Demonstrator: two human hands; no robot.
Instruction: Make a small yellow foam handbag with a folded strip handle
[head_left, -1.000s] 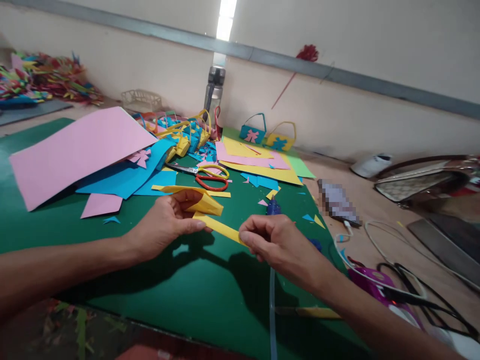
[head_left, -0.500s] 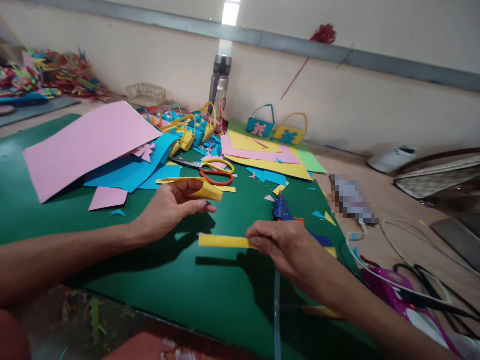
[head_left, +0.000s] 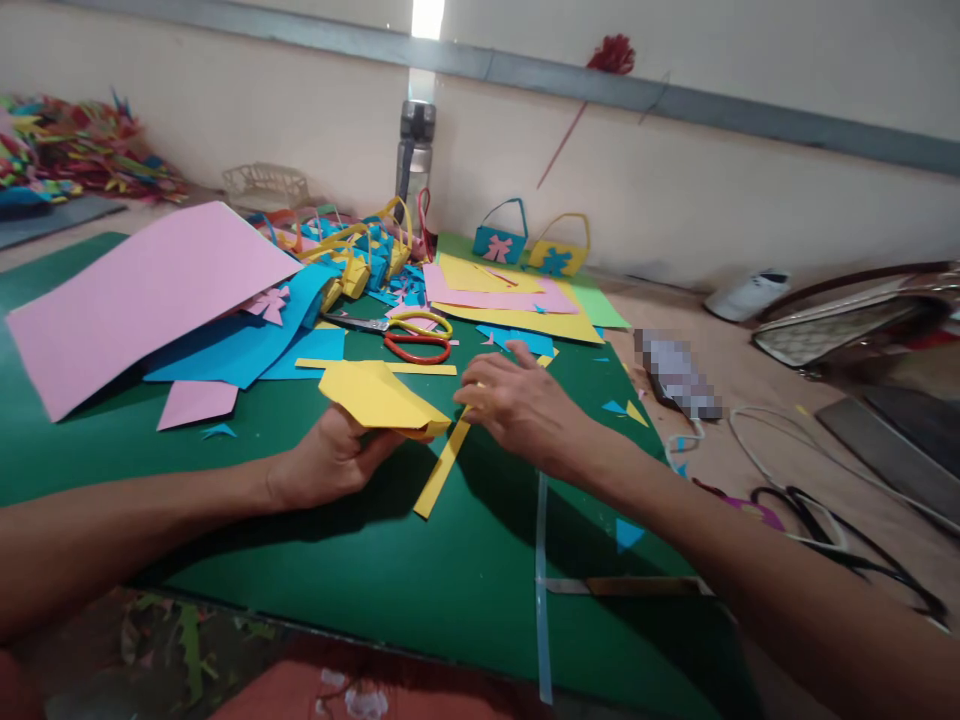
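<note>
A folded piece of yellow paper (head_left: pixel 379 396) is gripped in my left hand (head_left: pixel 319 465), tilted, with its folded opening at the right end. Just right of it my right hand (head_left: pixel 517 400) has curled fingers at the upper end of a yellow paper strip (head_left: pixel 442 470), which slants down toward me over the green mat. Part of the strip is hidden behind the fingers. Beyond my hands lie scissors (head_left: pixel 420 335) with red and yellow handles and another flat yellow strip (head_left: pixel 375 366). A clear glue stick (head_left: pixel 542 590) shows below my right hand, which hides what it leads to.
Pink sheets (head_left: pixel 142 300) and blue sheets (head_left: pixel 225 340) lie left. Small paper bags (head_left: pixel 356 275) are heaped behind them; two finished ones (head_left: pixel 499 245) lean at the wall. A bottle (head_left: pixel 416 160), a knife (head_left: pixel 622 586), a phone (head_left: pixel 675 370), cables (head_left: pixel 780 415) and paper scraps surround the mat (head_left: pixel 360 580).
My left hand has turned the folded yellow paper so its broad face shows. My right hand has moved up and left, swinging the strip from level to slanted. The view has shifted slightly right.
</note>
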